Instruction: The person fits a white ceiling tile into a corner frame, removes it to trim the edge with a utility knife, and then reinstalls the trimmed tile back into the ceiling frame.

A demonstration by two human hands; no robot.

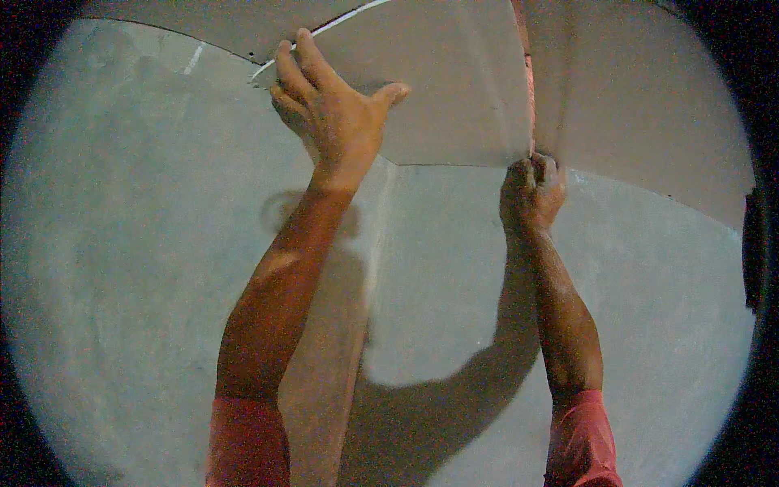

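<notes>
Both arms reach up in red sleeves to a flat brown-grey panel (454,89) fitted in the corner overhead. My left hand (333,109) is open, fingers spread and thumb out to the side. Its fingertips touch the panel near its left edge, beside a thin white gap (345,16). My right hand (535,191) is closed at the panel's right corner, where a reddish edge strip (530,89) meets the wall. Its fingers are curled up against that seam; what they hold, if anything, is hidden.
Grey-green plastered walls (122,203) meet at a vertical corner (377,252) between my arms. Another board (641,105) spans the upper right, and one more (178,16) the upper left. Shadows of my arms fall on the walls. A dark object (753,252) stands at the right rim.
</notes>
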